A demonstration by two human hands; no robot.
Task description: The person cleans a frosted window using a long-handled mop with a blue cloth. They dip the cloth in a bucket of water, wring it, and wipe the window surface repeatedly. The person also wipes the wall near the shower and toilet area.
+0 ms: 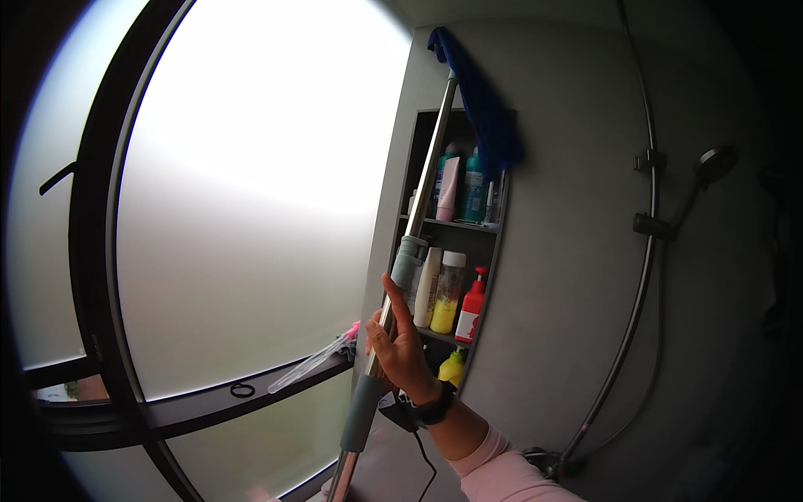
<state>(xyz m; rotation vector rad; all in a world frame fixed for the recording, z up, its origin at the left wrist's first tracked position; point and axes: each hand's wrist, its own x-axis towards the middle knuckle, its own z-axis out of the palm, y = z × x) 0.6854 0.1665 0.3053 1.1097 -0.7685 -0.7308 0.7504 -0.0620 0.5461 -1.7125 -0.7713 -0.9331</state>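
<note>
Pole [407, 261] slants through right hand [401, 347], cloth [481, 109] above.

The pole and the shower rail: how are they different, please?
The pole is held in the right hand, while the shower rail runs along the wall. The pole has a blue cloth draped over its top; the shower rail carries a shower head on a bracket. The pole has grey-green sleeves; the shower rail shows none. Both are long, slim and shiny.

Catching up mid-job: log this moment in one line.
Right hand: holding silver metal pole | Upper end: dark blue cloth draped | Left hand: not in view
</note>
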